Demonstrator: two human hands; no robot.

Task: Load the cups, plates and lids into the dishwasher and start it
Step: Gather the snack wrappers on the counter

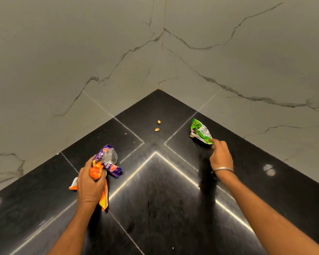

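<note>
No cups, plates, lids or dishwasher are in view. My left hand (89, 183) grips a bunch of crumpled snack wrappers, a purple wrapper (110, 161) and an orange wrapper (97, 172), just above the black counter (155, 199). My right hand (220, 156) reaches toward the corner and pinches the near edge of a green wrapper (201, 131) lying on the counter. A metal bangle sits on my right wrist.
Two nut shells (157, 126) lie on the counter near the corner, and another small shell (191, 136) lies beside the green wrapper. Grey marble-veined walls (118, 52) close the corner on both sides. Bright light strips reflect off the glossy counter.
</note>
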